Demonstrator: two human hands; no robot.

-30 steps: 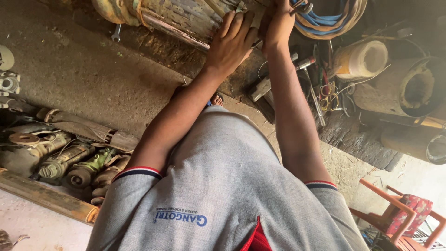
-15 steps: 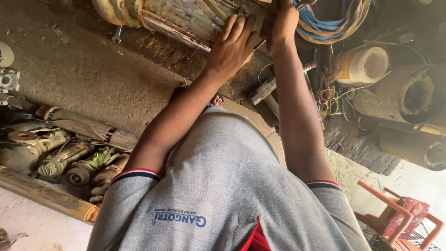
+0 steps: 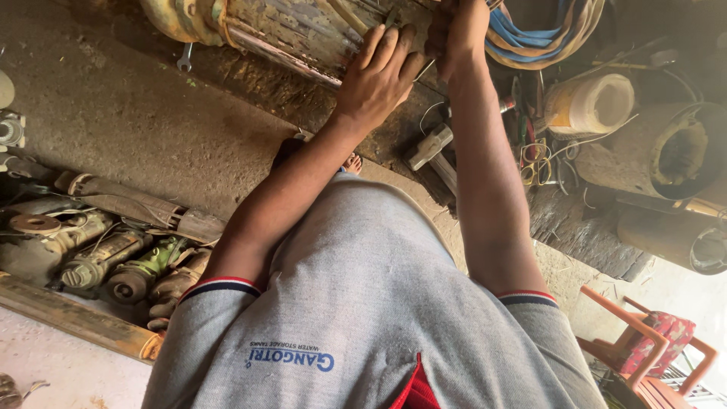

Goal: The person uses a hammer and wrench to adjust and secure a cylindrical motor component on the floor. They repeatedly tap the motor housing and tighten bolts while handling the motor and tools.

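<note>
Your left hand (image 3: 379,79) lies flat and open on the motor (image 3: 303,30), fingers spread along its rusty ribbed casing, gripping nothing; judging by the straight arm, it is there to pin the cylinder so it cannot roll. Just beside it, your right hand (image 3: 454,34) is curled at the motor's end, where thin wires (image 3: 424,72) come out; the fingers look closed, but whether they pinch a wire or a tool I cannot tell, since the frame cuts them off. The motor lies on its side on the dirt floor directly under both palms, running away past your left hand. Below your right wrist a hammer (image 3: 432,148) lies within reach, head up. Further out past your right hand sit a coil of cables (image 3: 545,38) and a cream roll (image 3: 591,106). A small spanner (image 3: 184,59) lies well beyond your left hand.
</note>
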